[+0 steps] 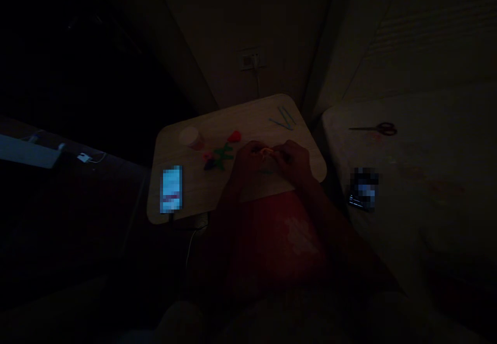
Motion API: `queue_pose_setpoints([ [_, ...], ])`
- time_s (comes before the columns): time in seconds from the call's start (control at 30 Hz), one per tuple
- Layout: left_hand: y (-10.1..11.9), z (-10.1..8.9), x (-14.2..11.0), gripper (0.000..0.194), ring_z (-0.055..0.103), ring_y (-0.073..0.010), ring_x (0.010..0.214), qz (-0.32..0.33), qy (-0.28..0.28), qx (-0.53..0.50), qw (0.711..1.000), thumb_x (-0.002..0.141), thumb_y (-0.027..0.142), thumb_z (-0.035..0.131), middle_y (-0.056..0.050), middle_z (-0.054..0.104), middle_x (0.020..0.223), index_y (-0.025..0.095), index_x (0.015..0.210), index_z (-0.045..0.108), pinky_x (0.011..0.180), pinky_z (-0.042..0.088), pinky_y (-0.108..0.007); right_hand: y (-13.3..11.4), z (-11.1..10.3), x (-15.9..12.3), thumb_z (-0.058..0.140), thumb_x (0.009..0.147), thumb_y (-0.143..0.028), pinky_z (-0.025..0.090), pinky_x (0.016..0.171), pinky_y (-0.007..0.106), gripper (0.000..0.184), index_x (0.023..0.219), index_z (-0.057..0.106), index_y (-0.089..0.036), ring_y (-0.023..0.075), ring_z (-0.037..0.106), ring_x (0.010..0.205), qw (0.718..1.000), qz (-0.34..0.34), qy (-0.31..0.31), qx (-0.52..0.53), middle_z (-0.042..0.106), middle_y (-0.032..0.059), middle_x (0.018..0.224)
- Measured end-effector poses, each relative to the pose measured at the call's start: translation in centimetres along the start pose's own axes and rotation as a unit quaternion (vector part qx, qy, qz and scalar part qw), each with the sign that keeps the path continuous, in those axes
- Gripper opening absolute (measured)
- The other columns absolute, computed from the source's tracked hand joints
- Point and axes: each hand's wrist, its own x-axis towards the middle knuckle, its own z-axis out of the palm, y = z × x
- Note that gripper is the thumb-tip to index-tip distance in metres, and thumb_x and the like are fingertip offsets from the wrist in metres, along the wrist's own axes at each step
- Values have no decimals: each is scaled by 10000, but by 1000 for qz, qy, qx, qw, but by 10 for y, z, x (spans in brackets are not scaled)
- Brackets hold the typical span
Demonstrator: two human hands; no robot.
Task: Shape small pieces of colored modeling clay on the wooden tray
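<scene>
In dim light, my left hand (247, 159) and my right hand (293, 159) meet over the right part of a small wooden table (198, 194). Fingers of both are closed on a thin orange-yellow strip (267, 150), soft-looking and curved; its exact kind is hard to make out. Left of my left hand lies a green branched piece (223, 153) that looks like modelling clay. A red lump (234, 136) sits just behind it. Beside it are a dark blue lump (210, 165) and a small pink piece (207, 155). A thin bluish-green piece (266, 172) shows faintly below my hands.
Thin blue-green sticks (287, 118) lie at the table's back right. A pale round tub (189, 137) and a lit phone (171, 189) are on its left. On the pale surface to the right rest scissors (382, 128) and a dark device (363, 189). A cable hangs from the wall socket (248, 60).
</scene>
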Motion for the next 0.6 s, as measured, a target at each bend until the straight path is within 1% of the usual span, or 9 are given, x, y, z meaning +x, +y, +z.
queue_pose_setpoints([
  [0.1,2,-2,-2,157,667,-157,847,26,-3,47,999,835,219,663,-42,749,973,183,985,693,744,536,-251,0,0,0,695,978,-440,493,685,331,254,918,798,-215,181,594,691,999,17,6,29,667,40,776],
  [0.23,8,-4,-3,179,671,-162,883,38,10,66,997,849,261,724,-52,744,998,193,1007,677,773,534,-252,-1,2,2,725,934,-485,476,637,312,282,874,791,-218,174,589,672,991,95,30,87,660,22,732],
  [0.33,11,-5,-3,191,679,-168,904,34,8,56,998,837,266,745,-59,745,1013,192,999,676,787,534,-254,0,2,3,747,883,-467,489,655,311,269,827,779,-205,178,620,702,980,149,33,128,700,31,756],
  [0.47,13,-4,-1,213,679,-166,890,8,13,25,1000,796,247,772,-53,749,994,191,977,675,779,532,-256,2,2,4,766,824,-467,505,654,308,271,789,758,-199,189,651,717,960,224,24,166,750,47,788],
  [0.6,7,1,4,227,677,-149,860,-1,26,-13,1000,776,237,792,-35,736,970,197,957,660,776,538,-249,4,-2,4,763,822,-461,501,620,306,267,768,753,-199,200,662,697,951,257,15,169,752,49,751],
])
